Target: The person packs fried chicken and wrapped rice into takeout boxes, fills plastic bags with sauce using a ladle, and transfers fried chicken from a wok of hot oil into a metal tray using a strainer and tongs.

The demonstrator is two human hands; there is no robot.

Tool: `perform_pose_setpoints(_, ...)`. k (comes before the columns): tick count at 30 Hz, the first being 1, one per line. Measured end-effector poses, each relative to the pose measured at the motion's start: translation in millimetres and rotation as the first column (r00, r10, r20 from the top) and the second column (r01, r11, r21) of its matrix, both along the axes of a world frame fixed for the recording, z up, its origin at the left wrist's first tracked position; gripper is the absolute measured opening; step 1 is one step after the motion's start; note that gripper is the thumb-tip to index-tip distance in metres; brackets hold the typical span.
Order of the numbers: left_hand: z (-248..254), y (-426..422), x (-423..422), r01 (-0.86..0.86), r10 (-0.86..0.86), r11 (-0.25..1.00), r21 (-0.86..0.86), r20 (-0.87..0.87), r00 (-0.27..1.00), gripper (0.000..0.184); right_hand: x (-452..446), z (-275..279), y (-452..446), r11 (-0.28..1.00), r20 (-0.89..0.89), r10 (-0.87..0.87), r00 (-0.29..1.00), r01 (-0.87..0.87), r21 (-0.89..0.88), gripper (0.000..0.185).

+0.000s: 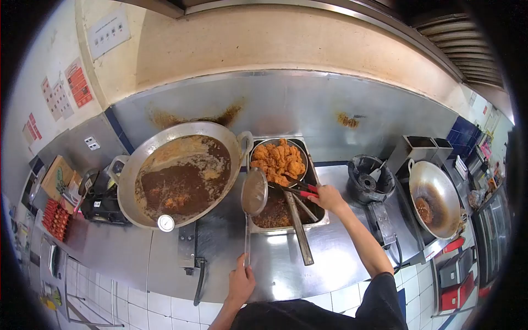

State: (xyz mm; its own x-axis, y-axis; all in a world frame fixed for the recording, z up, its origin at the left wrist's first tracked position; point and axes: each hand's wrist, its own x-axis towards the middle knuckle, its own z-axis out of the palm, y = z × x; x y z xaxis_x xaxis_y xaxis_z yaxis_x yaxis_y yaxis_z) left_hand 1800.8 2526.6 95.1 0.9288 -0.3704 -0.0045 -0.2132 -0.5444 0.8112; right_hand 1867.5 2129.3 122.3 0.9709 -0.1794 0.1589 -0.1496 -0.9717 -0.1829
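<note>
My left hand (pixel 241 283) is closed round the long handle of a skimmer (pixel 254 191), whose round mesh head hangs over the left edge of a steel tray (pixel 322 224). Red-gripped tongs (pixel 309 191) are in my right hand (pixel 330 199), their tips at the lower edge of a pile of fried chicken (pixel 279 159). That pile fills a round strainer at the tray's back, and a broad steel handle (pixel 300 234) slants forward over the tray. Dark oil with crumbs lies in the tray's front. Whether the tongs pinch a piece, I cannot tell.
Left of the tray sits a large wok (pixel 125 190) of dark, frothing oil, with a dial thermometer (pixel 165 223) at its front rim. To the right are a black burner (pixel 372 179) and a second wok (pixel 448 192). Egg trays (pixel 55 220) stand far left.
</note>
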Motion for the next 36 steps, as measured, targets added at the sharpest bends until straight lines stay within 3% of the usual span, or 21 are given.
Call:
perform_pose_setpoints(4,13,-22,1,0.025,-0.026,0.998,0.05,0.019,0.999,0.043,-5,-12,-1,1.0,0.005,-0.012,1.0,0.012,0.008,0.046)
perform_pose_setpoints(11,0,-58,15,-0.008,0.013,0.993,0.121,-0.04,0.999,0.042,-55,23,5,0.995,0.087,-0.069,0.994,0.062,0.081,0.043)
perform_pose_setpoints(17,0,-60,16,0.026,-0.02,0.998,0.06,-0.088,0.996,0.043,-84,42,6,0.926,0.102,-0.174,0.979,0.127,0.354,0.042)
perform_pose_setpoints(19,-1,-51,15,-0.026,0.028,0.999,0.031,-0.079,0.996,0.043,-84,32,1,0.86,0.231,-0.219,0.948,0.076,0.504,0.041)
perform_pose_setpoints(21,-4,-35,3,0.021,-0.028,0.987,0.16,0.039,0.999,0.043,-86,44,6,0.818,0.212,-0.183,0.96,0.029,0.574,0.039)
perform_pose_setpoints(22,0,-29,1,-0.044,0.038,0.987,0.153,0.042,0.998,0.043,-84,57,11,0.763,0.179,-0.171,0.969,0.015,0.646,0.036)
perform_pose_setpoints(25,25,-17,-5,-0.006,0.008,0.99,0.142,-0.013,1.0,0.043,-78,115,39,0.622,0.076,-0.141,0.987,0.029,0.783,0.032)
perform_pose_setpoints(27,31,-15,-6,0.053,-0.051,0.996,0.074,-0.03,0.998,0.046,-56,147,59,0.649,0.104,-0.027,0.994,-0.062,0.758,0.039)
perform_pose_setpoints(29,20,-19,-2,0.073,-0.071,0.996,0.049,-0.037,0.997,0.045,-27,189,94,0.699,-0.104,0.021,0.994,0.06,0.713,0.046)
perform_pose_setpoints(31,2,-25,5,0.105,-0.104,0.994,0.032,-0.034,0.994,0.044,19,209,120,0.758,-0.26,0.166,0.951,0.045,0.65,0.052)
perform_pose_setpoints(33,-17,-33,10,0.089,-0.088,0.996,0.006,-0.104,0.991,0.043,69,214,150,0.678,-0.416,0.282,0.865,0.127,0.724,0.052)
perform_pose_setpoints(35,-4,-30,10,0.105,-0.103,0.994,0.007,-0.142,0.985,0.044,106,215,186,0.599,-0.472,0.455,0.755,0.133,0.79,0.053)
perform_pose_setpoints(36,1,-26,11,0.129,-0.124,0.992,0.014,-0.188,0.974,0.044,126,208,199,0.605,-0.474,0.454,0.755,0.129,0.786,0.053)
